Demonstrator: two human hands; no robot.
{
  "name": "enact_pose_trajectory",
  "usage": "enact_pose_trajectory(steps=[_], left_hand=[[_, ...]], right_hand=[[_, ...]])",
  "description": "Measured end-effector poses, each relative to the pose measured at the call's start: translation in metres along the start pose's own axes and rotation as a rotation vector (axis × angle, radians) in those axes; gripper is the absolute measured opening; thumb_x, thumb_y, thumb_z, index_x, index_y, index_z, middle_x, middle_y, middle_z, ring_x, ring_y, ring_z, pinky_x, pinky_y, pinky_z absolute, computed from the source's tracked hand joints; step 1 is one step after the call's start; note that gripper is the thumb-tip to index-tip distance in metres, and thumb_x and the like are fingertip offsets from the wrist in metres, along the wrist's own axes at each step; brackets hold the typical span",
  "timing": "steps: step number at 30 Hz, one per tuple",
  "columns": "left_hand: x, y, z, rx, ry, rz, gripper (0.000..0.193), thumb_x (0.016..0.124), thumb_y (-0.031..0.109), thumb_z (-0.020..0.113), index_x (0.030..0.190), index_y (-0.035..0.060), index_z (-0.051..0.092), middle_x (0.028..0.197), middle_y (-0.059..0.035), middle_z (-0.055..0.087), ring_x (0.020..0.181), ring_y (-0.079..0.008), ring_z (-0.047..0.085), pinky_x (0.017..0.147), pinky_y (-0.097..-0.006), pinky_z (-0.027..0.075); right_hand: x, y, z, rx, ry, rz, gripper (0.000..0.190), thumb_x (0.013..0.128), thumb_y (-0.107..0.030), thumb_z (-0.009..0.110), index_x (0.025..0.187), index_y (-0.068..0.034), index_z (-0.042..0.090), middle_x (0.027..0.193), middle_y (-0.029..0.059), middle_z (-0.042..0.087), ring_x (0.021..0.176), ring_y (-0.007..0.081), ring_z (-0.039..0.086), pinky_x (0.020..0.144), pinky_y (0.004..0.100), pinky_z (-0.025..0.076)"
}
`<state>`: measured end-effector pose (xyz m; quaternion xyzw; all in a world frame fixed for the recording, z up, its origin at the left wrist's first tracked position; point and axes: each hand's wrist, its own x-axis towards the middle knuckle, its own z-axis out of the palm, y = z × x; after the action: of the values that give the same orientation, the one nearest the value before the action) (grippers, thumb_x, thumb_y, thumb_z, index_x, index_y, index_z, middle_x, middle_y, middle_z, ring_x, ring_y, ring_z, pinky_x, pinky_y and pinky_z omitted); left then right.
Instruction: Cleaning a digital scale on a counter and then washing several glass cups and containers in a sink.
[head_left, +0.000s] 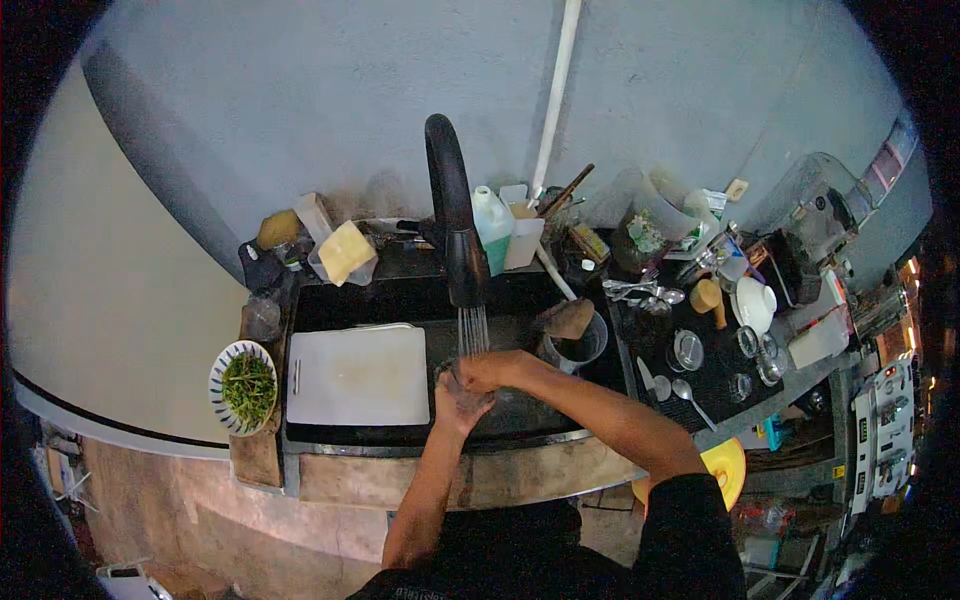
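Note:
Over the dark sink (525, 420), my left hand (456, 409) is wrapped around a small see-through vessel (472, 401), perhaps a glass, mostly hidden by my fingers. My right hand (491, 369) bends in over its top, fingers curled against it; whether they grip it is hidden. Water (472, 330) streams in thin jets from the black faucet (466, 262) down onto my hands. Left of them, a white cutting board (360, 379) lies across the sink. To the right, a clear pitcher (592, 345) stands in the basin with a brownish piece (568, 319) over its rim.
A patterned bowl of chopped greens (247, 390) rests on the left ledge. Behind the sink are a yellow sponge (346, 253) and a jug of green liquid (493, 232). The right drying mat (675, 405) bears spoons, glass jars (688, 350) and a white bowl (754, 304).

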<state>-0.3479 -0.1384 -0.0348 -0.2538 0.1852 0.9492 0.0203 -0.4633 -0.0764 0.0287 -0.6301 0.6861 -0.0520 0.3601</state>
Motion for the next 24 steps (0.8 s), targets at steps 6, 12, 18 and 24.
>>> enact_pose_trajectory(steps=[6,12,18,24], left_hand=[[-0.008,0.003,0.013,-0.012,0.023,0.022,0.056,0.094,0.049,0.022,0.128,0.0107,0.044,0.132,-0.0143,0.044,0.122,-0.0327,0.042,0.098,-0.0575,0.034],[0.011,-0.006,0.001,-0.123,-0.019,0.004,0.057,0.094,0.049,0.021,0.131,0.0108,0.042,0.131,-0.0138,0.045,0.120,-0.0328,0.044,0.099,-0.0533,0.034],[0.015,-0.005,-0.010,-0.114,0.036,0.036,0.057,0.090,0.055,0.028,0.125,0.0159,0.048,0.124,-0.0118,0.052,0.115,-0.0332,0.048,0.091,-0.0566,0.040],[0.019,-0.007,-0.008,-0.143,-0.006,0.027,0.054,0.090,0.053,0.028,0.120,0.0155,0.052,0.123,-0.0098,0.053,0.112,-0.0317,0.050,0.088,-0.0546,0.042]], right_hand=[[-0.012,-0.021,-0.010,0.094,0.160,0.059,0.017,0.074,-0.011,0.059,0.075,0.005,0.063,0.070,0.0219,0.063,0.061,0.0314,0.061,0.056,0.0426,0.048],[0.004,0.018,0.012,0.131,0.091,-0.049,0.018,0.078,-0.016,0.054,0.082,0.000,0.063,0.083,0.0200,0.065,0.066,0.0370,0.063,0.057,0.0472,0.049],[-0.015,-0.033,-0.029,0.029,-0.014,0.158,0.028,0.081,-0.024,0.055,0.091,0.002,0.059,0.091,0.0229,0.063,0.072,0.0339,0.063,0.060,0.0452,0.049],[-0.004,0.003,-0.001,0.113,0.147,-0.138,0.019,0.074,-0.010,0.056,0.074,0.008,0.060,0.065,0.0230,0.060,0.055,0.0297,0.059,0.052,0.0445,0.047]])
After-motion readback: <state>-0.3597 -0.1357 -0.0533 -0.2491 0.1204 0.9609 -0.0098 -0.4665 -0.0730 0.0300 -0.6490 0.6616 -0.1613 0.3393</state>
